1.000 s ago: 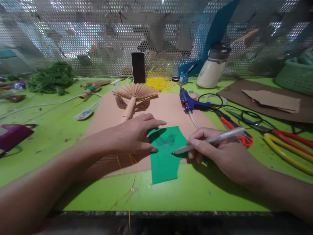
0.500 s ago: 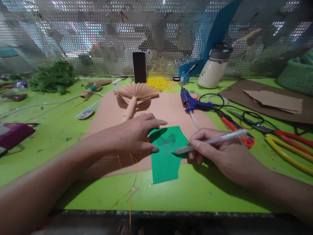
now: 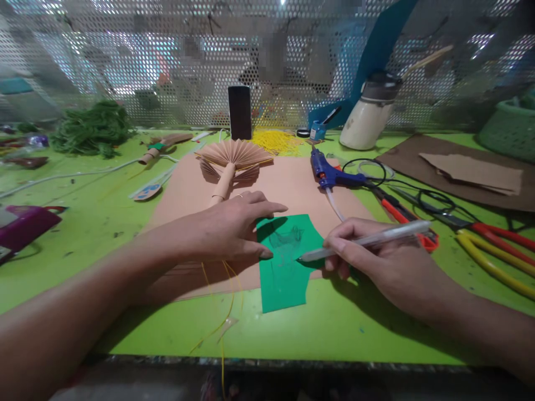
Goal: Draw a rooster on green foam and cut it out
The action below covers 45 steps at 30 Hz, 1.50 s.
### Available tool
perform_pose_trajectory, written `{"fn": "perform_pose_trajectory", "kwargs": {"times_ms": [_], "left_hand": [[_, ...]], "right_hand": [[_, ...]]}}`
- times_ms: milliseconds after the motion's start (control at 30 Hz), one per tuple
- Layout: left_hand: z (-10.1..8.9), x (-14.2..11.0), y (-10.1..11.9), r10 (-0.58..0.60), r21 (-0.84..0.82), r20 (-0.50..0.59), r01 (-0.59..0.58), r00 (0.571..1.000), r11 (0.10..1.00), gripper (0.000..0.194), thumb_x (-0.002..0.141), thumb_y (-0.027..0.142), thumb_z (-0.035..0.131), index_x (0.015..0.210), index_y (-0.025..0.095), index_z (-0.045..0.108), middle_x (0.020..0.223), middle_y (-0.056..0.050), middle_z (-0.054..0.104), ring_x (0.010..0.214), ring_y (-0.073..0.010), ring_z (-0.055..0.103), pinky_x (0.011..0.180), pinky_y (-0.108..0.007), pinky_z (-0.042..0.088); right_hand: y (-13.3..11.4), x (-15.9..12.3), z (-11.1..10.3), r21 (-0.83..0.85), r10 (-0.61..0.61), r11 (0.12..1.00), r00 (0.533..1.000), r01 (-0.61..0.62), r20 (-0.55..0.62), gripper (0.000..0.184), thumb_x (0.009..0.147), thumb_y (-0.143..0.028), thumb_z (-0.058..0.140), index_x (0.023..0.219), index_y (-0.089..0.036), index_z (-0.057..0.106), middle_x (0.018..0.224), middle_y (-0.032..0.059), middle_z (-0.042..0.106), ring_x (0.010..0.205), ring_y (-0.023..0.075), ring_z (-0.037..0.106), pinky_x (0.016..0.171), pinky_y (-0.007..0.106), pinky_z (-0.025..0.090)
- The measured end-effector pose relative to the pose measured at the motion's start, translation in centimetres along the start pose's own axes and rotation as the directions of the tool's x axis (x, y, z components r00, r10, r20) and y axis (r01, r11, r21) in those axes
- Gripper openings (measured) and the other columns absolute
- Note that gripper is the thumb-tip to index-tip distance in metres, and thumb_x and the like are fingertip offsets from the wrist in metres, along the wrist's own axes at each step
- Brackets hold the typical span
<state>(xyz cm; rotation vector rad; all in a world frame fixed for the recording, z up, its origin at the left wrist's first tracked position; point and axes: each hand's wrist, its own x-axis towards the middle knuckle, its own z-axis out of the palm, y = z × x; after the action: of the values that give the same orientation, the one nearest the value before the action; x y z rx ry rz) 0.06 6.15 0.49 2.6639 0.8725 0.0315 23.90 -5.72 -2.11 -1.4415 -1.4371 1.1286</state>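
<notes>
A piece of green paper (image 3: 284,284) with a dark sketch on it lies partly over a tan sheet (image 3: 276,184). My left hand (image 3: 238,225) rests at its left edge, fingers spread, thumb and fingertips touching the paper. In my right hand (image 3: 368,250) is a pen (image 3: 388,233) with a pale barrel, held in a writing grip. Its tip meets the green paper just below and right of the sketch. Behind my left hand lies a pleated paper fan shape (image 3: 234,153) with a rolled tan handle.
To the right are a blue glue gun (image 3: 330,172), a red utility knife (image 3: 401,214) and scissors (image 3: 480,231) with red and yellow handles. A phone (image 3: 239,113) and a white bottle (image 3: 363,120) stand at the back. A purple tool (image 3: 27,228) lies far left.
The view has shifted very slightly. Both hands, the pen and the green paper keep nearly the same places; the pen tip remains on the paper.
</notes>
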Motion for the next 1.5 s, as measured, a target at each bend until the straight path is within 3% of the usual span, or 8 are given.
{"fn": "perform_pose_trajectory", "kwargs": {"times_ms": [433,1133,1500], "left_hand": [[-0.06,-0.02,0.24,-0.028,0.008,0.018,0.028,0.999,1.0,0.07,0.082,0.041,0.075,0.146,0.025,0.052,0.126,-0.01,0.058,0.123,-0.0323,0.055,0.101,-0.043,0.046],[0.08,0.03,0.04,-0.009,-0.003,0.011,0.009,1.0,1.0,0.072,0.082,0.04,0.077,0.147,0.023,0.052,0.125,-0.01,0.058,0.118,-0.0301,0.056,0.099,-0.041,0.045],[0.2,-0.09,-0.43,0.007,-0.008,0.005,-0.007,1.0,1.0,0.071,0.083,0.041,0.075,0.148,0.026,0.05,0.126,-0.009,0.057,0.119,-0.0287,0.055,0.101,-0.039,0.043]], "right_hand": [[-0.09,0.16,0.13,-0.02,-0.019,1.0,1.0,0.018,-0.016,0.028,0.094,-0.037,0.063,0.069,-0.024,0.064,0.064,0.0,0.071,0.068,0.021,0.078,0.06,0.028,0.053],[-0.25,-0.01,0.11,-0.083,-0.061,0.995,0.998,0.059,-0.025,0.026,0.094,-0.033,0.06,0.07,-0.024,0.065,0.067,0.0016,0.075,0.06,0.0155,0.069,0.059,0.026,0.054],[0.15,0.0,0.16,-0.053,-0.046,0.998,0.999,0.045,-0.011,0.026,0.096,-0.038,0.063,0.073,-0.025,0.066,0.067,0.0004,0.074,0.069,0.0173,0.074,0.061,0.026,0.054]]}}
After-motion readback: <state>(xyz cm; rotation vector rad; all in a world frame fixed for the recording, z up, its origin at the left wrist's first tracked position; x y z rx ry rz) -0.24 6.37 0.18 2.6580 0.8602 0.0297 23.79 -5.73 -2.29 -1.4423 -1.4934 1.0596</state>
